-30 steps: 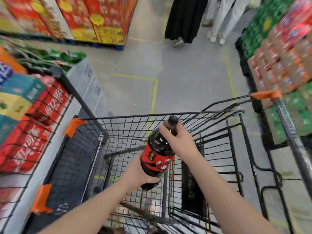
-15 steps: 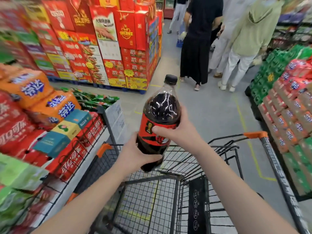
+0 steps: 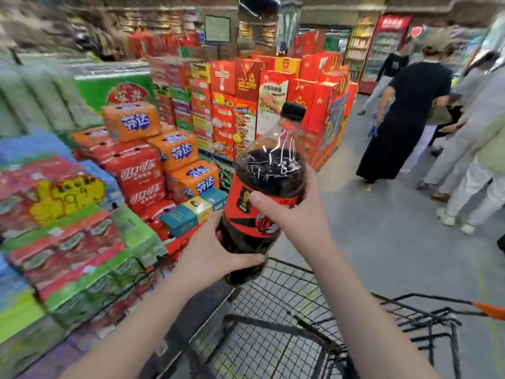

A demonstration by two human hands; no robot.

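Gripping a large cola bottle (image 3: pixel 269 176) in both hands, a shopper holds it upright, with a slight tilt, above the near-left corner of a black wire shopping cart (image 3: pixel 287 324) in a supermarket aisle, seen from the head camera. The left hand (image 3: pixel 216 255) is curled round the bottle's lower body from seven o'clock, its thumb pressed across the dark base, while the right hand (image 3: pixel 295 214) is clamped on the red label (image 3: pixel 237 214) from four o'clock, its thumb lying across the front. The two hands are close together but apart, one below the other on the bottle. The black cap (image 3: pixel 293 112) sits at twelve o'clock of the bottle, and the dark drink fills it to the shoulder. The cart's basket spreads from five to six o'clock of the frame, with an orange handle end (image 3: pixel 489 307) at four o'clock. At nine o'clock stand stacked orange drink cases (image 3: pixel 131 120) over red cola cases (image 3: pixel 139 173), with teal and yellow boxes (image 3: pixel 196 212) just beside the left hand and blurred green-and-red packs (image 3: pixel 90 269) at eight o'clock. A tall display of red gift boxes (image 3: pixel 246 77) rises at twelve o'clock behind the bottle. At two o'clock a person in black clothes (image 3: pixel 404 119) stands among others in pale clothes (image 3: pixel 470 165), well apart from the cart, with a red drinks cooler (image 3: pixel 382 45) behind them at one o'clock.
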